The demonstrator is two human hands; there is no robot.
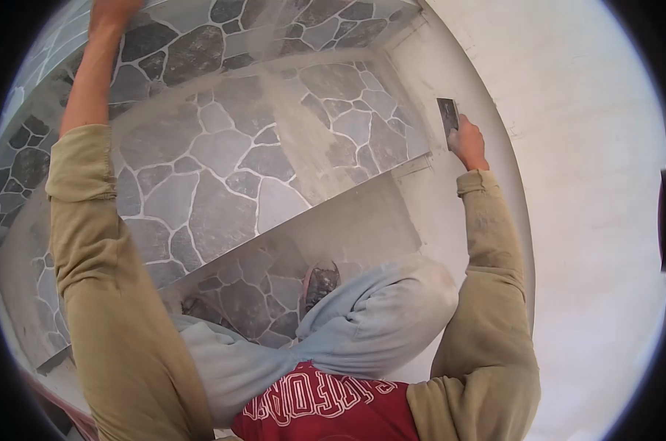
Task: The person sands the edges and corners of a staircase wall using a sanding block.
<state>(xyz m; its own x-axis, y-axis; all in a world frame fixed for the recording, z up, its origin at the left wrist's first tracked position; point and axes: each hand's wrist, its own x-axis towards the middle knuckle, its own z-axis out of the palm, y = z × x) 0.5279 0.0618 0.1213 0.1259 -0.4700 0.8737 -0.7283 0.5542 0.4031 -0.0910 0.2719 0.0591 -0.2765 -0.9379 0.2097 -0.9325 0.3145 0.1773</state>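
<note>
Head view: looking down past a person's own body to steps patterned like flat stones, beside a pale wall.
Right hand [469, 142]: fingers wrapped round a flat, dark-bladed tool [447, 119], seen from above.
Blade: juts up and slightly left from the hand, over the pale band [434, 198] between the steps and the wall [597, 176]; whether it touches the surface cannot be told.
Left hand [115, 12]: at the top left, partly cut off by the picture's edge, the arm stretched far forward; whether it grips anything cannot be told.
Middle step [230, 154]: grey, irregular stone shapes with whitish joints, crossed near its right part by a plain tan strip [303, 140].
Step edge [303, 213]: a straight line slanting up to the right, with a plain riser below.
Lower step [248, 294]: more stone pattern, partly behind the legs, a dirty dark shoe [320, 285] on it.
Clothing: tan sleeves [112, 272], pale blue trousers [377, 309], red shirt [333, 408] with white lettering.
</note>
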